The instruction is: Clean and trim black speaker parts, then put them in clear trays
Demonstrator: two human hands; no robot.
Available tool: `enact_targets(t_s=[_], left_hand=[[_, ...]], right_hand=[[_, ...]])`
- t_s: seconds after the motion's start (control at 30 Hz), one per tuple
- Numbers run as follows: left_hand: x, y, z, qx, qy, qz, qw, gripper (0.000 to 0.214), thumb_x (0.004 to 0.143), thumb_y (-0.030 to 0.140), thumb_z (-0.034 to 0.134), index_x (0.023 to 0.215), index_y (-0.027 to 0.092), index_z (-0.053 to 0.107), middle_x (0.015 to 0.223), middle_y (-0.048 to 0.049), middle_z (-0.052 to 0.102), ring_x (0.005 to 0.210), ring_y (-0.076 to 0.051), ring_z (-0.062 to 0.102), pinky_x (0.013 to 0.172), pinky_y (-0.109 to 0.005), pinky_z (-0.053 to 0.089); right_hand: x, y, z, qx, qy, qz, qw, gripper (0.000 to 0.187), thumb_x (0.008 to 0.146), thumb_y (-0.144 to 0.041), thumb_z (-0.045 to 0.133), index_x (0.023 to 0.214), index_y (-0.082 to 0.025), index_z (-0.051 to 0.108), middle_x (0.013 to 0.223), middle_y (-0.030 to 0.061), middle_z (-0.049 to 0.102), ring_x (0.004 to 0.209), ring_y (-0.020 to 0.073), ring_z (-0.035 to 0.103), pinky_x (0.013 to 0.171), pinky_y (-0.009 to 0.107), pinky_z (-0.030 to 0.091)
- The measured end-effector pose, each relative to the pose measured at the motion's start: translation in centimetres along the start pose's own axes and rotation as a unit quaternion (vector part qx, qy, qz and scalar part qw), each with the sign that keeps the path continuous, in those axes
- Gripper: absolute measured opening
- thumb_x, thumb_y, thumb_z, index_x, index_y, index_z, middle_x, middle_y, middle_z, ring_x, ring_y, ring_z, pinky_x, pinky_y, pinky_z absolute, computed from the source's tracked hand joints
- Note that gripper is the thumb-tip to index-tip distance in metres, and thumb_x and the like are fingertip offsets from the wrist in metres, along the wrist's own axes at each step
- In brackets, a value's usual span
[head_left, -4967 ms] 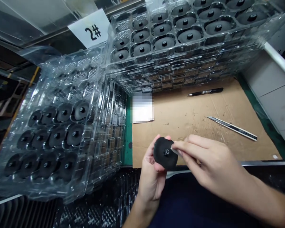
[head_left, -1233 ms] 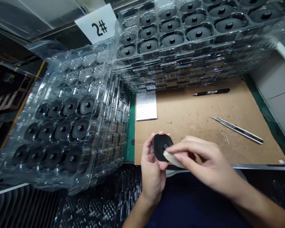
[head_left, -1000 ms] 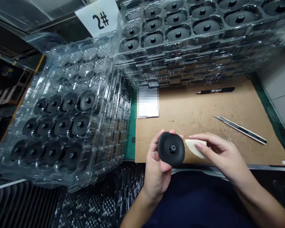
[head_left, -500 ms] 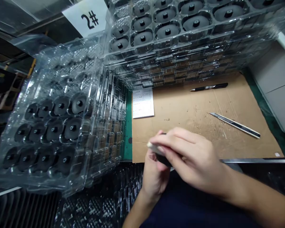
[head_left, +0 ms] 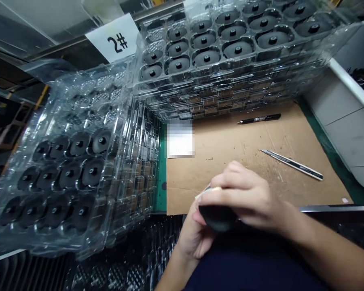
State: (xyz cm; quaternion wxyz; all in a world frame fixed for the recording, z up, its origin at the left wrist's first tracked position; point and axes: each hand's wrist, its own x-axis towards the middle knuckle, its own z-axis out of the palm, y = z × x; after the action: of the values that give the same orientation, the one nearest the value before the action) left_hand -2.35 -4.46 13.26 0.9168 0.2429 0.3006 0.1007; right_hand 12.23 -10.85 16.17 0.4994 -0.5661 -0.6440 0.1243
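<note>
My left hand (head_left: 194, 238) grips a round black disc part (head_left: 218, 218) from below, low in the middle of the view. My right hand (head_left: 245, 198) lies over the top of the part and hides most of it. Its fingers are closed on a small whitish wedge-shaped piece (head_left: 206, 192) that sticks out to the left, against the part. To the left, a stack of clear plastic trays (head_left: 130, 161) holds several black disc parts (head_left: 92, 171) in its front rows. At the back a taller stack of clear trays (head_left: 230, 93) is filled on top with the same parts.
A brown cardboard sheet (head_left: 245, 141) covers the green mat. On it lie a black pen (head_left: 259, 119), a slim blade-like tool (head_left: 293, 164) and a white paper slip (head_left: 180, 139). A "2#" sign (head_left: 113, 37) stands at the back left. A white wall (head_left: 346, 117) borders the right.
A second ago the disc's face with its centre hub was showing and the whitish piece was held to its right. My right hand has since moved left over the disc and covers it.
</note>
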Motion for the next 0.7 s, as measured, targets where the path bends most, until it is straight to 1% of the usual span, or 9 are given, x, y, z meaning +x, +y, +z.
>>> enact_targets(t_s=[0.03,0.1,0.2,0.23,0.3,0.4,0.5,0.6,0.7], left_hand=[[-0.1,0.0,-0.1,-0.016,-0.024,-0.009,1.0,0.047,0.066,0.046,0.073,0.104,0.02,0.065,0.096,-0.0038,0.067,0.091,-0.021,0.066,0.08,-0.027,0.054],[-0.3,0.2,-0.3,-0.036,-0.057,-0.03,0.997,0.061,0.061,0.048,0.075,0.112,0.019,0.061,0.108,-0.0075,0.065,0.092,-0.024,0.066,0.077,-0.029,0.056],[-0.4,0.5,-0.6,-0.067,-0.088,-0.072,0.991,0.065,0.062,0.048,0.074,0.12,0.022,0.056,0.127,-0.0112,0.055,0.102,-0.03,0.062,0.081,-0.033,0.055],[-0.4,0.6,-0.6,-0.079,-0.097,-0.082,0.989,0.064,0.063,0.047,0.074,0.12,0.023,0.056,0.13,-0.0112,0.053,0.105,-0.031,0.06,0.082,-0.033,0.054],[-0.2,0.7,-0.6,-0.094,-0.107,-0.083,0.986,0.062,0.065,0.047,0.072,0.12,0.023,0.056,0.131,-0.0115,0.053,0.109,-0.032,0.058,0.083,-0.033,0.054],[0.1,0.8,-0.6,-0.097,-0.104,-0.06,0.988,0.063,0.067,0.047,0.07,0.123,0.023,0.054,0.133,-0.0114,0.051,0.113,-0.033,0.055,0.084,-0.033,0.053],[0.2,0.9,-0.5,-0.092,-0.099,-0.049,0.99,0.064,0.069,0.045,0.069,0.125,0.022,0.052,0.137,-0.011,0.047,0.119,-0.035,0.049,0.088,-0.035,0.052],[0.3,1.1,-0.3,-0.085,-0.096,-0.047,0.991,0.062,0.071,0.045,0.067,0.126,0.021,0.051,0.14,-0.0109,0.045,0.122,-0.036,0.046,0.09,-0.036,0.05],[0.3,1.1,0.2,-0.07,-0.088,-0.048,0.992,0.061,0.071,0.043,0.069,0.125,0.022,0.052,0.136,-0.01,0.048,0.119,-0.035,0.049,0.089,-0.036,0.051]], right_hand=[[-0.2,0.4,-0.3,0.03,-0.001,0.037,0.999,0.023,0.091,-0.019,0.045,0.1,-0.019,0.066,0.089,0.0041,0.065,0.076,0.0122,0.052,0.07,0.028,0.044],[-1.3,1.2,-0.6,0.064,0.031,0.157,0.985,0.023,0.09,-0.017,0.048,0.103,-0.023,0.065,0.093,0.0022,0.064,0.083,0.0114,0.056,0.073,0.025,0.045],[-4.4,2.5,-0.5,0.084,0.087,0.347,0.93,0.018,0.088,-0.028,0.053,0.101,-0.027,0.065,0.097,0.0005,0.064,0.088,0.0131,0.058,0.071,0.024,0.046],[-5.7,2.8,-0.2,0.094,0.084,0.393,0.911,0.018,0.087,-0.032,0.054,0.099,-0.027,0.066,0.097,0.0009,0.064,0.089,0.0145,0.059,0.071,0.025,0.046],[-8.2,3.2,0.5,0.111,0.064,0.45,0.884,0.021,0.086,-0.037,0.053,0.098,-0.026,0.066,0.097,0.0023,0.064,0.091,0.0176,0.059,0.075,0.029,0.046],[-11.1,3.3,1.8,0.099,0.048,0.477,0.872,0.025,0.087,-0.04,0.051,0.1,-0.025,0.066,0.098,0.0037,0.064,0.095,0.0201,0.057,0.084,0.036,0.044],[-12.0,3.4,2.1,0.083,0.038,0.474,0.876,0.025,0.088,-0.039,0.049,0.102,-0.026,0.065,0.097,0.0034,0.064,0.095,0.0201,0.057,0.085,0.036,0.042],[-10.5,3.3,0.7,0.061,0.058,0.449,0.89,0.022,0.088,-0.036,0.05,0.101,-0.027,0.065,0.097,0.0019,0.064,0.09,0.0174,0.058,0.078,0.031,0.044],[-7.3,1.7,-1.2,0.001,0.135,0.373,0.918,0.02,0.087,-0.027,0.054,0.104,-0.028,0.064,0.1,0.0003,0.063,0.089,0.0148,0.057,0.073,0.027,0.043]])
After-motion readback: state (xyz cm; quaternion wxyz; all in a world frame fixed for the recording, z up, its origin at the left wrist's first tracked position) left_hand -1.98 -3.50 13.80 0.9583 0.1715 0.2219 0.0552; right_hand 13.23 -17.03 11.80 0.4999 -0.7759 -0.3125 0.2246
